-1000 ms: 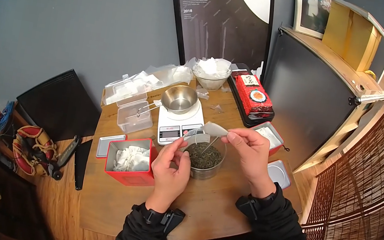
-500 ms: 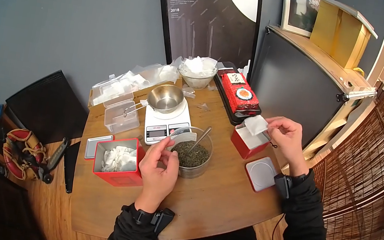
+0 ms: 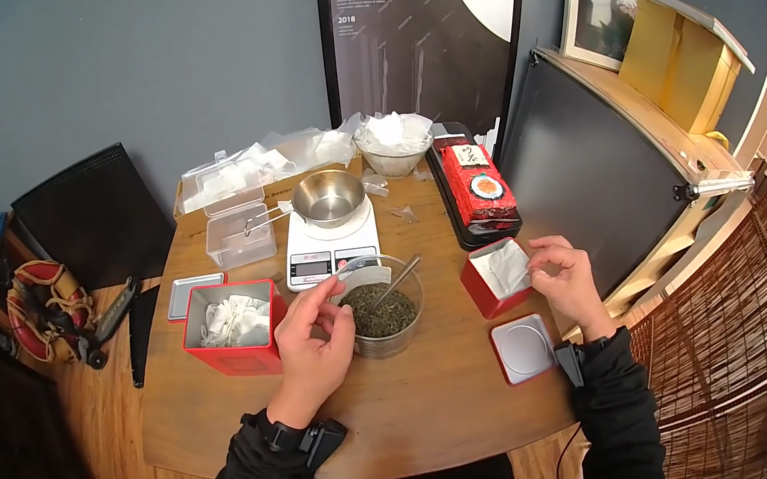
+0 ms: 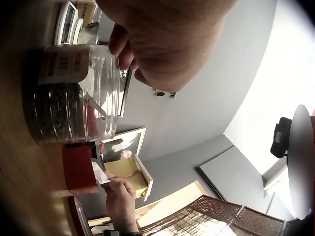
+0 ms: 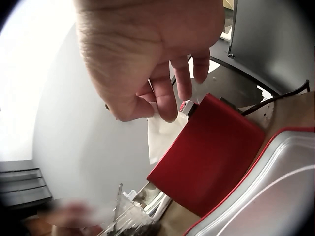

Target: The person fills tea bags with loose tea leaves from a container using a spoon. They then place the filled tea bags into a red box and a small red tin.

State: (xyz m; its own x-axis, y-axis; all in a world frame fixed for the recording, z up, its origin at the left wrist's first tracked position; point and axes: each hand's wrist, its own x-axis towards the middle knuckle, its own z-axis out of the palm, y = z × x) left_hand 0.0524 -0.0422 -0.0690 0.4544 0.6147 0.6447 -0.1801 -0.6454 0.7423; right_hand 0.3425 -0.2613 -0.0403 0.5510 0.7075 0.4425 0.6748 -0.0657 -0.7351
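Bag [image 3: 505, 268], white, at the mouth of the right-hand tin [image 3: 483, 292] in the head view; my right hand [image 3: 571, 283] pinches its edge. My left hand [image 3: 314, 350], well apart, is bent at the rim of the clear jar [image 3: 383, 349]; cannot tell whether it grips.

Left wrist view: left fingertips meet the jar's rim; beyond, the bag shows between my right fingers, beside the tin's top.

Right wrist view: thumb and forefinger pinch the bag's top; whether its lower end is inside the tin, cannot tell. Best, I judge, to keep it clear of the tin's edge, low, and release gently so it lies flat.

Count: one bag in hand, two red tins, two lids [image 3: 524, 350], one jar, one spoon [image 3: 399, 278], one scale [image 3: 342, 245], one pan [image 3: 327, 200]. White bags [image 3: 238, 319] in the left-hand tin [image 3: 242, 360]: too jumbled to count.
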